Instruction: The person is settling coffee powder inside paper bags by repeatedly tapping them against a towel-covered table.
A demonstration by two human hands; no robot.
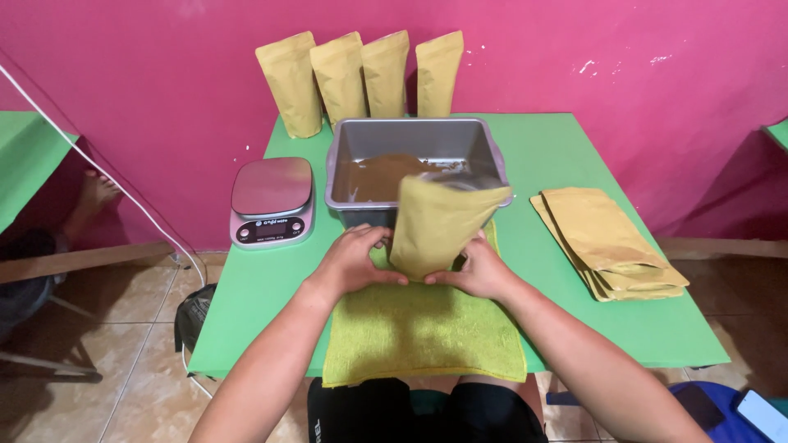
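Note:
A tan paper stand-up pouch (435, 223) stands on a yellow-green towel (423, 332), leaning slightly with its open mouth at the top. My left hand (355, 261) grips its lower left side and my right hand (478, 269) grips its lower right side. Just behind the pouch sits a grey metal pan (410, 135) holding brown powder (382, 175).
A silver digital kitchen scale (272, 201) sits at the left of the green table (542, 156). Several filled tan pouches (361, 78) stand against the pink wall. A stack of flat empty pouches (607, 242) lies at the right. Someone's bare foot (94, 197) shows at far left.

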